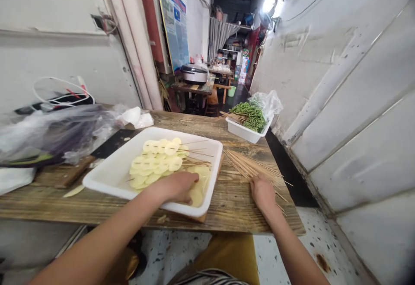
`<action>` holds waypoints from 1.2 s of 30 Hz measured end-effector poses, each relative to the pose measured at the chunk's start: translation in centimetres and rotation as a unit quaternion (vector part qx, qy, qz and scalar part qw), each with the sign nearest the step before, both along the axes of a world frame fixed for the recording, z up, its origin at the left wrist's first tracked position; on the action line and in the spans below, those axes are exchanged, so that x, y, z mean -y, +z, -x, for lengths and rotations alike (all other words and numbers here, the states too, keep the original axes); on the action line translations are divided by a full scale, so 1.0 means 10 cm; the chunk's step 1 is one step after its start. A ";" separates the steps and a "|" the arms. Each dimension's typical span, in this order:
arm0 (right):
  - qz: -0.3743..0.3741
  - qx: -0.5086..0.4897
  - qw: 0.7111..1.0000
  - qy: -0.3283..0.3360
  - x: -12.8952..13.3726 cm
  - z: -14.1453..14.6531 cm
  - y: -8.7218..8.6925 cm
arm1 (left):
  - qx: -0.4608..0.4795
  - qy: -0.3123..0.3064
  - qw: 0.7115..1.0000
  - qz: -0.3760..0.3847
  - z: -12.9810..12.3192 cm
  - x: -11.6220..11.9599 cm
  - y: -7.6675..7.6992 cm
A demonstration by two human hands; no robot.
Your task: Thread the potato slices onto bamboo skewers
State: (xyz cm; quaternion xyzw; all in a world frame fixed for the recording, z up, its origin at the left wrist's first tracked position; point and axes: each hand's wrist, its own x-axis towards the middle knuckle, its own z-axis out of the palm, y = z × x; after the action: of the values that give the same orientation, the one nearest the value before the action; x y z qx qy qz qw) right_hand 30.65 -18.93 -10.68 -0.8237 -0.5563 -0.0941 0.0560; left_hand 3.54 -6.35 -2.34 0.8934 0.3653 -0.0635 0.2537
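My left hand reaches into a white plastic tub, thumb and fingers apart over loose pale-yellow slices that look like potato. Beside it, threaded potato-slice skewers lie stacked, their sticks pointing right. On the table right of the tub, my right hand is closed at a spread of thin bamboo skewers, fingertips pinched on them. How many it grips is hidden.
A smaller white tray with skewered green vegetables and a plastic bag stands at the table's far right. Left of the tub lie a knife with a wooden handle and crumpled plastic bags. A wall runs along the right.
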 end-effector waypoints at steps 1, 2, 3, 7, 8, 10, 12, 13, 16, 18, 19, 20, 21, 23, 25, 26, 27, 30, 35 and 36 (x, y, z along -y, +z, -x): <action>0.001 -0.001 1.000 0.000 0.00 0.00 0.00 | 0.006 -0.005 1.000 0.012 0.00 0.00 0.00; 0.000 -0.003 1.000 0.001 0.01 0.00 0.00 | 0.007 -0.010 1.000 0.021 0.01 -0.01 0.01; 0.000 -0.004 1.000 0.002 0.01 0.00 0.01 | 0.007 -0.012 1.000 0.024 0.01 -0.01 0.01; -0.024 -0.023 0.999 -0.025 0.05 0.00 0.05 | 0.032 0.004 0.999 0.021 0.01 -0.03 0.06; -0.037 -0.034 0.998 -0.035 0.06 -0.01 0.07 | 0.045 0.006 0.999 0.029 0.01 -0.04 0.08; -0.069 -0.061 0.995 -0.043 0.09 -0.01 0.10 | 0.065 0.008 0.997 0.050 0.01 -0.05 0.10; -0.100 -0.088 0.991 -0.031 0.12 0.00 0.14 | 0.085 0.011 0.994 0.071 0.02 -0.05 0.12; -0.115 -0.104 0.988 -0.023 0.14 0.01 0.16 | 0.098 0.013 0.992 0.084 0.02 -0.05 0.13; -0.161 -0.174 0.971 0.012 0.18 0.09 0.21 | 0.149 0.033 0.983 0.104 0.03 -0.06 0.13; -0.197 -0.251 0.947 0.032 0.21 0.18 0.25 | 0.190 0.065 0.975 0.093 0.04 -0.07 0.14; -0.211 -0.300 0.929 0.039 0.22 0.24 0.28 | 0.211 0.090 0.969 0.092 0.04 -0.08 0.14; -0.217 -0.355 0.908 0.045 0.23 0.30 0.31 | 0.229 0.116 0.961 0.100 0.05 -0.09 0.14; -0.216 -0.413 0.883 0.049 0.25 0.37 0.35 | 0.244 0.139 0.952 0.118 0.06 -0.09 0.14; -0.190 -0.525 0.827 0.063 0.28 0.52 0.43 | 0.259 0.152 0.941 0.156 0.07 -0.10 0.14; -0.152 -0.595 0.786 0.073 0.34 0.65 0.52 | 0.270 0.138 0.940 0.156 0.08 -0.10 0.14; -0.135 -0.618 0.770 0.078 0.37 0.71 0.56 | 0.279 0.136 0.938 0.153 0.08 -0.10 0.14; -0.117 -0.637 0.757 0.084 0.40 0.76 0.60 | 0.293 0.145 0.931 0.159 0.08 -0.09 0.15; -0.065 -0.659 0.741 0.112 0.47 0.90 0.69 | 0.357 0.216 0.875 0.247 0.05 -0.07 0.17; -0.077 -0.600 0.780 0.160 0.46 1.08 0.75 | 0.469 0.268 0.788 0.295 0.02 -0.02 0.24; -0.085 -0.586 0.788 0.166 0.45 1.11 0.76 | 0.483 0.272 0.782 0.286 0.02 -0.01 0.25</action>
State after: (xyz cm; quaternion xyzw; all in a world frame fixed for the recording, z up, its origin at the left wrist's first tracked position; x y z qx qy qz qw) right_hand 19.57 -23.41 -3.11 -0.6071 -0.5348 0.3706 0.4562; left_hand 3.31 -6.23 0.12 0.5570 0.3882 0.3465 0.6473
